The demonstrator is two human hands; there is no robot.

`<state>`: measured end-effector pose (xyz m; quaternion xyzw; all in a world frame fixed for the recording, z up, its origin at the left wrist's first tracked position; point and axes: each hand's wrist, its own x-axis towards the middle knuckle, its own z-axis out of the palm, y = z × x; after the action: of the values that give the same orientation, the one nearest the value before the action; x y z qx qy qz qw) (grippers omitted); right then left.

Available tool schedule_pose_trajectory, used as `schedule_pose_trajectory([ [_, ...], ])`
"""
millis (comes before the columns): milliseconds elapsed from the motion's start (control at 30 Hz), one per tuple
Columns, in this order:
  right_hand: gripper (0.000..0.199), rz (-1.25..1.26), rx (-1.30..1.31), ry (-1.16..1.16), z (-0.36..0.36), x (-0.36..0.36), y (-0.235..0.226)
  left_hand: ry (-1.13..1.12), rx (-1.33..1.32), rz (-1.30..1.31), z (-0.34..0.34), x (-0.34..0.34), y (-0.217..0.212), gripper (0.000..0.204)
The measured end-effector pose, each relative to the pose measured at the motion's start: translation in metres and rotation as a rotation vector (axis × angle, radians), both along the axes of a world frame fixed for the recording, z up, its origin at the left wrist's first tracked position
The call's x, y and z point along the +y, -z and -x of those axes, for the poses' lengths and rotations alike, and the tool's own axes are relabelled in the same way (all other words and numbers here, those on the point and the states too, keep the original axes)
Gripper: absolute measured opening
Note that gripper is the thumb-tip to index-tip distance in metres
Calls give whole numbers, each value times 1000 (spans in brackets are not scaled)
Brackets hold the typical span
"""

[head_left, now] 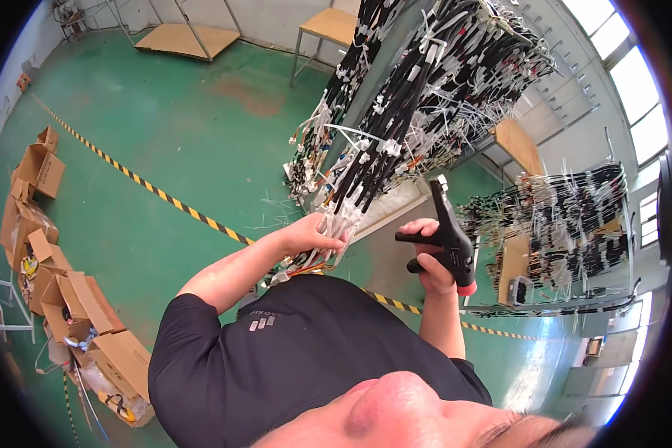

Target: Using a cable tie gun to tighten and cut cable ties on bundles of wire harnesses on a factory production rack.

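Observation:
My left hand (312, 233) is closed around the lower end of a hanging wire harness (367, 179), where white connectors and loose wire ends bunch together. The harness has black sleeving and a white cable tie (349, 129) round it higher up. To the right, my right hand (431, 270) grips a black cable tie gun (452, 240) with a red end knob. Its nose points upward, apart from the harness. Some of my left fingers are hidden behind the wires.
Many more harnesses (463, 82) hang from the rack above, and a second loaded rack (567, 224) stands at the right. Open cardboard boxes (89, 306) line the floor at the left. A yellow-black floor stripe (153, 187) crosses the green floor. Wooden-topped tables (328, 26) stand farther back.

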<state>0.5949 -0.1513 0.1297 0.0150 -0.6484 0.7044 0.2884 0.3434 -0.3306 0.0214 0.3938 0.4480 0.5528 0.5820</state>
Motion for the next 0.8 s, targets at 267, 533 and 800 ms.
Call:
schedule_pose_trajectory([
  [267,49,-184,64,152,73,-3,-46,-144,142,30,-1,7,10,29],
  [533,52,151,101,-103,116,-8,-58,-256,217,-44,3,5,22,54],
  [800,53,256,33,-59,114,-2,-58,-332,237,22,-9,13,12,70],
])
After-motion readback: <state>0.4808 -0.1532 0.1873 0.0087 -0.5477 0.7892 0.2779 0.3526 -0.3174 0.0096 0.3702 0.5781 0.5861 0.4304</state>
